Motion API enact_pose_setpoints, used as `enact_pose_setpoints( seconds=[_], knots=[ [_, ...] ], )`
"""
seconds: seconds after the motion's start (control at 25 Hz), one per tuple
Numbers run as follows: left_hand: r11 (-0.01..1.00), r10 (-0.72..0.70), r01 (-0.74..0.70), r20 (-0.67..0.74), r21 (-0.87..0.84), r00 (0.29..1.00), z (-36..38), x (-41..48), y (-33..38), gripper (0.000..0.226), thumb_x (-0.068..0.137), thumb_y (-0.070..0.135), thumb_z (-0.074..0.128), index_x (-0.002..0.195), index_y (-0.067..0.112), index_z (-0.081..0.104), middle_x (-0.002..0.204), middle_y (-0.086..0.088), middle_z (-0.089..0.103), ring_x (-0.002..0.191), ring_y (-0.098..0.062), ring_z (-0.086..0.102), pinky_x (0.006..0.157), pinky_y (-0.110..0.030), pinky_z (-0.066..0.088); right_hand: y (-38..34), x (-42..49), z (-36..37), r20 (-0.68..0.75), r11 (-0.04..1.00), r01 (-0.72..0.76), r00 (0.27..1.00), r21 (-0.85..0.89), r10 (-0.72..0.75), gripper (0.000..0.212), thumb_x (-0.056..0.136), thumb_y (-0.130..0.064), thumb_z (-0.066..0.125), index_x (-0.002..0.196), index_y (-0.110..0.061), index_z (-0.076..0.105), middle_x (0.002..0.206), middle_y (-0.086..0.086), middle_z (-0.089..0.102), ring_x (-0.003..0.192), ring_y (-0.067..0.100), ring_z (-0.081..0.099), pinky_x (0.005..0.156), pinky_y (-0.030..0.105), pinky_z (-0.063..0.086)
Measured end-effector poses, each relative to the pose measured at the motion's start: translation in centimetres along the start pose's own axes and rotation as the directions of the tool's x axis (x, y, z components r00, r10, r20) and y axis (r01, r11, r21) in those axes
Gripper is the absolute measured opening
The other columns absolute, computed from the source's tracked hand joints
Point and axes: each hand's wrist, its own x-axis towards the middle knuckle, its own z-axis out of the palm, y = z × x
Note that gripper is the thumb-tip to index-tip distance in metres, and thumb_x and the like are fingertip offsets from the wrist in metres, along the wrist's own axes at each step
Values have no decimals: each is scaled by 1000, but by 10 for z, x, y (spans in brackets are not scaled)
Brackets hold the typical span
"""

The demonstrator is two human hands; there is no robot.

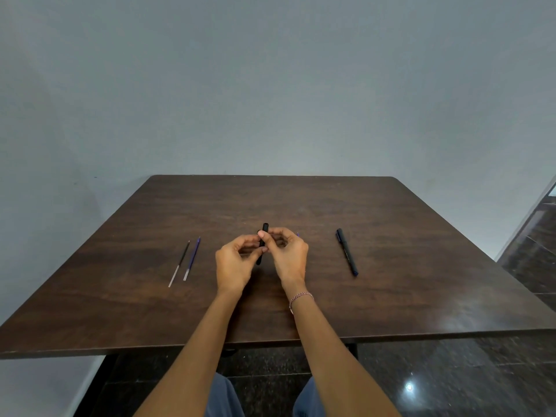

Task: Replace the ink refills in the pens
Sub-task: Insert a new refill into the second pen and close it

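Note:
A black pen (263, 240) stands nearly upright above the middle of the brown table (391, 224), gripped from both sides. My left hand (236, 264) pinches its lower part and my right hand (288, 254) holds its upper part just below the cap end. A small blue tip (298, 235) shows behind my right hand; what it belongs to is hidden. Two thin refills lie side by side on the left: a black one (179, 263) and a blue one (192, 257). A second dark capped pen (347, 251) lies on the right.
The table's far edge meets a plain grey wall (270, 85). Dark polished floor (526, 245) shows at the right and below the near edge. My knees (228, 398) sit under the table's front.

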Motion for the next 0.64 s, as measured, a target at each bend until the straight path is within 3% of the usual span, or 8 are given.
enact_pose_setpoints(
  seconds=[0.2,0.32,0.44,0.56,0.64],
  knots=[
    [999,-19,20,-7,34,1000,-1,0,1,27,72,12,80,97,18,72,83,14,69,78,9,63,72,-7,50,-15,9,-18,61,998,34,998,-49,-31,8,84,-31,71,85,-23,70,72,-9,70,67,3,67,68,17,55],
    [999,-34,34,-10,38,999,0,0,5,27,70,15,81,96,18,71,81,14,67,77,7,62,66,-2,45,-30,42,-50,-13,960,-26,1000,-279,24,18,85,-30,70,88,-13,73,70,-4,69,65,9,65,68,17,54],
    [998,-13,13,-2,59,1000,0,-2,7,28,70,15,81,94,21,69,80,17,64,77,6,61,65,0,43,-29,67,-80,31,703,-150,971,-695,238,21,82,-30,73,82,-9,74,77,11,71,80,19,69,78,26,52],
    [998,-10,9,9,60,1000,-1,-4,9,28,70,15,81,94,22,68,81,16,64,77,5,62,65,1,42,-21,67,-80,45,555,-177,931,-813,362,33,78,-35,74,83,-2,73,79,12,71,86,23,70,77,27,53],
    [998,-9,8,15,58,1000,-1,-4,9,26,71,14,81,93,21,68,81,14,65,77,4,62,65,0,43,-18,63,-72,29,510,-168,934,-844,356,40,75,-42,76,67,-5,62,74,8,64,81,23,68,68,27,50]
  ],
)
